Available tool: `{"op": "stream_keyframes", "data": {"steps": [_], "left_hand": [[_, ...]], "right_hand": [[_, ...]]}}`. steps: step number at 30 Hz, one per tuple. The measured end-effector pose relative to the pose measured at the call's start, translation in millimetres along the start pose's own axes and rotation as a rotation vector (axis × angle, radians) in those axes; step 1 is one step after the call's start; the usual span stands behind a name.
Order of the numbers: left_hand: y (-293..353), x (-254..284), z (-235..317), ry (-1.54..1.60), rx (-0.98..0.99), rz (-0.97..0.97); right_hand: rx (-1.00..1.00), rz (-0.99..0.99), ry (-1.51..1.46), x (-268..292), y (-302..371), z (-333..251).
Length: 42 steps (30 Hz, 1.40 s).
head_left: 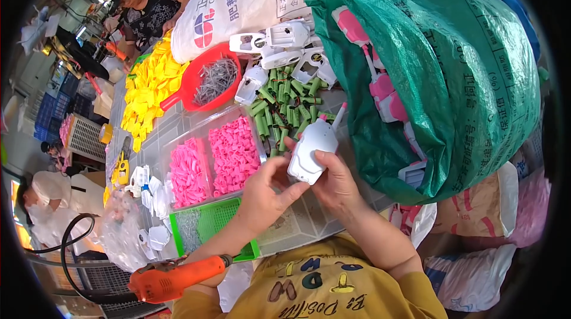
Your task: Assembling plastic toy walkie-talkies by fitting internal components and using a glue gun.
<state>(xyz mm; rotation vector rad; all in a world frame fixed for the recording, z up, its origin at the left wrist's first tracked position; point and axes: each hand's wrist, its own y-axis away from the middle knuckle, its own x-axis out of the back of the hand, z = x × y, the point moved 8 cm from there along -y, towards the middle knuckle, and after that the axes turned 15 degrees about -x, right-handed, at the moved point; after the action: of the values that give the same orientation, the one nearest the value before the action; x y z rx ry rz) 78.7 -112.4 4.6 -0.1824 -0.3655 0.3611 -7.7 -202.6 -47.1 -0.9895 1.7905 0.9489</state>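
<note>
A white plastic toy casing, rounded, with a white stick like an antenna and pink tips at its far end, is held above the table's near part. My right hand grips its right side, thumb lying across the lower face. My left hand closes on the lower left edge, thumb and fingers at the casing's near end. Just beyond the casing lie many green cylinders with dark wires. An orange power screwdriver with a black cord hangs by my left forearm.
A green woven sack of pink-and-white pieces stands right. Left are a clear tray of small pink parts, a green basket with screws, a red scoop of metal pins and yellow pieces. White shells lie behind. Other people sit far left.
</note>
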Motion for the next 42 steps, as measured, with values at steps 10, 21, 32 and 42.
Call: {"op": "stream_keyframes", "data": {"steps": [10, 21, 32, 42], "left_hand": [[18, -8, -27, 0.455, 0.242, 0.055], [51, 88, -8, 0.450, 0.190, 0.076], [148, 141, 44, 0.461, -0.101, -0.110], [126, 168, 36, 0.358, -0.354, 0.443]], "right_hand": [[0.057, -0.129, 0.057, -21, 7, -7], [0.002, 0.138, 0.079, 12, 12, 4], [0.199, 0.616, 0.894, 30, 50, 11], [0.213, 0.796, 1.707, 9, 72, 5]]}}
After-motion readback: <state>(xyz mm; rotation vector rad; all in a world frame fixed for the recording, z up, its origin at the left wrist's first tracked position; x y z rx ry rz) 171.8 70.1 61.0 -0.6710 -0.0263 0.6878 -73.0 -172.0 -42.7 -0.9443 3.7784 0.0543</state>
